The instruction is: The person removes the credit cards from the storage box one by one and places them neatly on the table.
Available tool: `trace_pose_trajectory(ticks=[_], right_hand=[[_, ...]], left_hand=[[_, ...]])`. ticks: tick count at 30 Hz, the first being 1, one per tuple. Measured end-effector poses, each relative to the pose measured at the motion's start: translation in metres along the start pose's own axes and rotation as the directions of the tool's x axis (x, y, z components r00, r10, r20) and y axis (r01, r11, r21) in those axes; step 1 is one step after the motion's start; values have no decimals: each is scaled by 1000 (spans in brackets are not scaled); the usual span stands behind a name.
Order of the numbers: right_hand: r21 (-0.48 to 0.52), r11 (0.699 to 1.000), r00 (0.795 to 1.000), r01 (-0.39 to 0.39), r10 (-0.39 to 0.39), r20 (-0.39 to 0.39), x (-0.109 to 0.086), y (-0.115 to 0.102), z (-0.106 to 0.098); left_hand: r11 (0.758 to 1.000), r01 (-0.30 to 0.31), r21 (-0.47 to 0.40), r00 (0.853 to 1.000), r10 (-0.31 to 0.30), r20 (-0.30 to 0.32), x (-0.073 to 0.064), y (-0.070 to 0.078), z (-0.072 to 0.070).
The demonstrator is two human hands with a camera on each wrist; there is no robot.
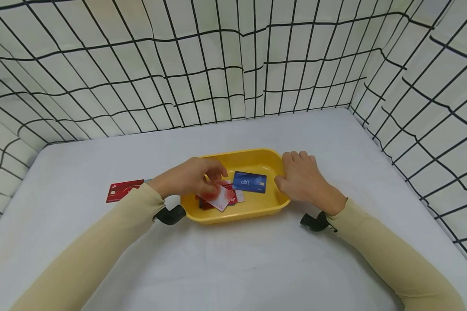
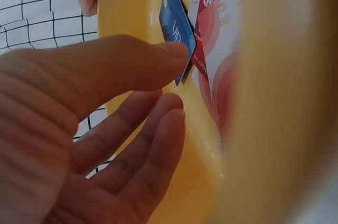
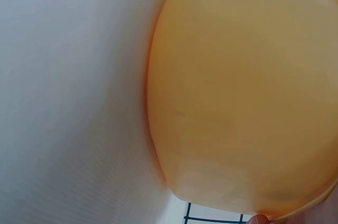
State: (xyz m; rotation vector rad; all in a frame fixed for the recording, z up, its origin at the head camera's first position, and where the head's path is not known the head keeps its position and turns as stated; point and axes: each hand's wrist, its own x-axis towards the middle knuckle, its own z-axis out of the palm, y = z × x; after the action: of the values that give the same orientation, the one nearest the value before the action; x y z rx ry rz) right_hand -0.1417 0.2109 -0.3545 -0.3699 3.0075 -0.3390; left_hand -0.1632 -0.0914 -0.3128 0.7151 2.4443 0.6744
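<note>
Looks like a booth: a white table (image 1: 233, 259) lies under the left hand (image 1: 192, 176) and right hand (image 1: 301, 179), with black-gridded white walls (image 1: 307, 45) rising beyond and to either side of them.

from the near side, the head view looks forward and down on the tabletop (image 1: 233, 263), far enough back to catch both far corners. the left wrist view, tipped sideways and close, peers into the yellow tray (image 1: 237, 214) and shares its blue card (image 1: 249, 182) with the head view. low and close, the right wrist view faces the tray's outer wall.
</note>
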Motion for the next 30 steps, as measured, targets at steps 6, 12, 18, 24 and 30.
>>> trace_pose_trajectory(ticks=[6, 12, 18, 24, 30], right_hand=[[-6, 1000, 1000, 6, -6, -8, 0, -1, -1], [-5, 1000, 1000, 10, -10, -17, 0, -1, -1], [-5, 1000, 1000, 11, -11, -16, 0, 0, -1], [-2, 1000, 1000, 4, -4, -9, -1, 0, -1], [6, 1000, 1000, 9, -9, -17, -1, -1, 0]], left_hand=[[998, -45, 40, 998, 44, 41, 1, 5, 6], [979, -116, 167, 993, 109, 49, 2, 7, 17], [969, -136, 205, 990, 123, 74, 3, 7, 23], [963, -147, 226, 988, 130, 89, 6, 6, 28], [960, -135, 246, 990, 119, 81, 5, 5, 30]])
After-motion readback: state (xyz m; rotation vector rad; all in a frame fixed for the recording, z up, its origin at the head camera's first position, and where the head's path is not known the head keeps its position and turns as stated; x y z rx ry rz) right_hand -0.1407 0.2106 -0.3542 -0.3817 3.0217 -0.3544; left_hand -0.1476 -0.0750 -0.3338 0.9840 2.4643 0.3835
